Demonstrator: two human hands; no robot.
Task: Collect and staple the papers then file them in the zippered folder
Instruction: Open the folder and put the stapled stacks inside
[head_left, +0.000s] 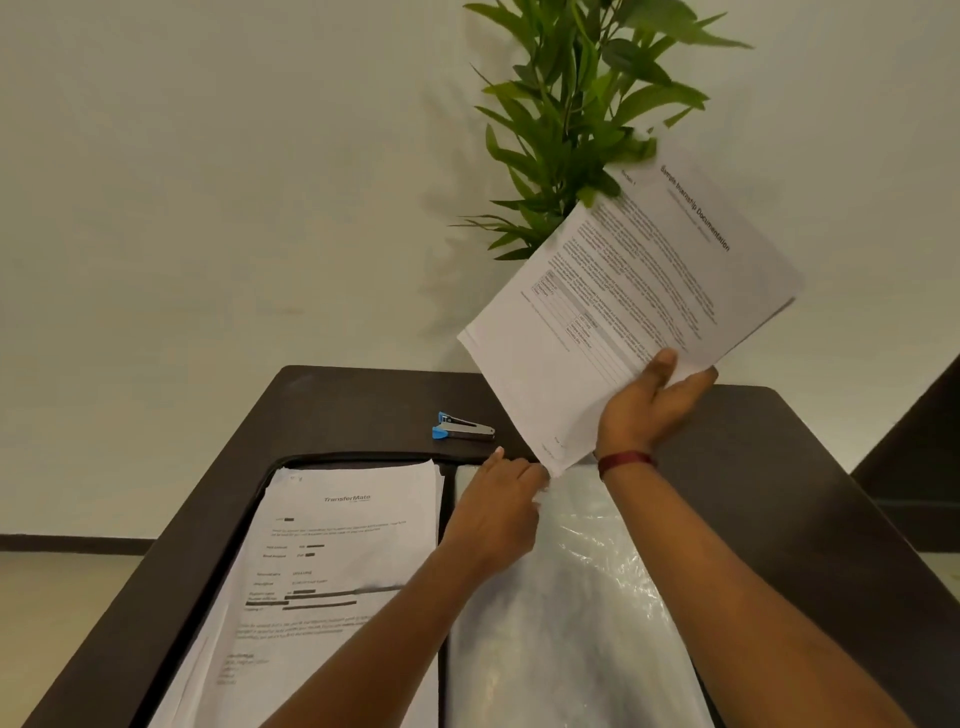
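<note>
The right hand (641, 410) grips a stack of papers (623, 312) by its lower edge, thumb pressed flat on the printed front and fingers curled behind. A dark red wristband (626, 462) circles that wrist. The stack is thin, white and slightly fanned at its edges. It is lifted clear of the table and tilted, its top corner reaching up in front of the plant's leaves.

The left hand (496, 514) rests at the top edge of a plastic sleeve (571, 597), fingers bent, just beside the stack's lowest corner. Whether it pinches the sleeve or only touches it cannot be told.

The sleeve is clear, glossy and wrinkled, and fills the right half of the open zippered folder (283, 464), whose dark rounded rim shows at the far left corner. Printed sheets (337, 545) with black text lie flat in the left half.

Beyond the folder, a small blue and grey stapler (462, 427) sits on the dark, matte table (753, 467). A green leafy plant (582, 104) stands against the pale wall (208, 182).
</note>
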